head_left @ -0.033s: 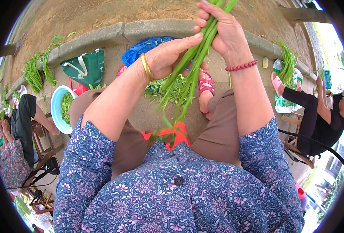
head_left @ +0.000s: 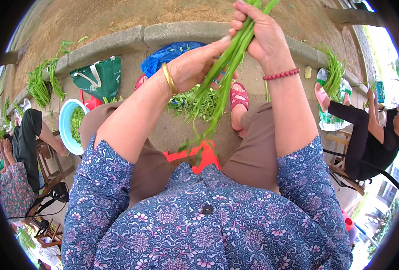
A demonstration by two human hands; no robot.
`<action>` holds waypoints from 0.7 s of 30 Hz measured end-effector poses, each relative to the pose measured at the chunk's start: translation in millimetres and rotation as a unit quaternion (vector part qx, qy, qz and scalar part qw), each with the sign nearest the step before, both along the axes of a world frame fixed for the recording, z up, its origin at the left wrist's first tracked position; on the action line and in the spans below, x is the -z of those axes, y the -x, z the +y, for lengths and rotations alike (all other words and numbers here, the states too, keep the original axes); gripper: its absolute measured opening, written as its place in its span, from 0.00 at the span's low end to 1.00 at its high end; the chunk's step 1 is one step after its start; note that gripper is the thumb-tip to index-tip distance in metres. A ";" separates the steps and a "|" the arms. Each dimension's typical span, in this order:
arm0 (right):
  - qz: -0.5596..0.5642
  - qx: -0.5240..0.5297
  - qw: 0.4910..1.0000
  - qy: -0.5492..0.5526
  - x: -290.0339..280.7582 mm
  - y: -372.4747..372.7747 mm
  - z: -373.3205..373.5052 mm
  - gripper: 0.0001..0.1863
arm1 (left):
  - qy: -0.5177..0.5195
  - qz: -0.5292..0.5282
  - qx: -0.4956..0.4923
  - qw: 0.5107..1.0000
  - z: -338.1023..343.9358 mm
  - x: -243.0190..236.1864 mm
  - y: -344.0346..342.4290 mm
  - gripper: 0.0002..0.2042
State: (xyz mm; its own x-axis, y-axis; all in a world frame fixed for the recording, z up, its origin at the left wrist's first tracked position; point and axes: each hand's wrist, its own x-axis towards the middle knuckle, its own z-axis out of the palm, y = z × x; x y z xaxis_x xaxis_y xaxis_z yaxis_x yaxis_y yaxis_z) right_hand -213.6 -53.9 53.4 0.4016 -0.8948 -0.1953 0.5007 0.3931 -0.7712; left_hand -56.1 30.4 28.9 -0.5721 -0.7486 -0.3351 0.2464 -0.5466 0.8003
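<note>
My right hand (head_left: 261, 33) is closed round a bunch of long green vegetable stems (head_left: 228, 63), which look like water spinach. Their thin leafy ends hang down toward my lap. Beside the stems, my left hand (head_left: 198, 67) has its thumb and fingers apart. Its thumb tip is at the stems' left edge, and its fingertips are partly hidden behind them. On the ground beyond my knees lies a pile of cut greens (head_left: 192, 103). A red plastic object (head_left: 204, 155) shows between my thighs, partly covered by my shirt.
At my left stand a light-blue basin (head_left: 69, 135) of chopped greens and a green bag (head_left: 98, 78). A blue plastic bag (head_left: 170, 56) lies by the stone kerb (head_left: 181, 35). More stems (head_left: 39, 87) rest along it. People sit on both sides; a black cable (head_left: 366, 166) crosses at right.
The stems' leafy ends have swung slightly left. My right hand has shifted a little to the right, still holding the bunch, and my left hand has moved slightly up.
</note>
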 end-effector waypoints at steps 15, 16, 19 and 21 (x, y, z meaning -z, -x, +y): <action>0.107 0.277 0.954 0.045 -4.4 72.6 -47.7 0.08 | -0.171 -0.088 -0.020 0.981 74.0 6.8 -15.2 0.23; 0.115 0.278 0.952 0.051 -4.0 72.7 -47.4 0.09 | -0.160 -0.062 -0.027 0.985 80.9 4.5 -16.3 0.23; 0.138 0.259 0.955 0.039 -4.1 70.1 -44.8 0.10 | -0.177 -0.005 -0.064 0.982 103.4 7.4 -11.2 0.20; 0.146 0.262 0.953 0.050 -3.0 65.9 -43.9 0.11 | -0.203 0.073 -0.081 0.973 118.7 13.8 -9.2 0.17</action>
State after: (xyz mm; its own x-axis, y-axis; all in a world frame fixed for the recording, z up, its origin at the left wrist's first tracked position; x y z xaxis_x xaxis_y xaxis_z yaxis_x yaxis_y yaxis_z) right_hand -279.5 -97.8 56.5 -0.1640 -0.9773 -0.1343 0.3668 0.0660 -0.9279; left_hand -46.9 149.2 15.0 -0.5217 -0.6554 -0.5461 0.4498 -0.7552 0.4767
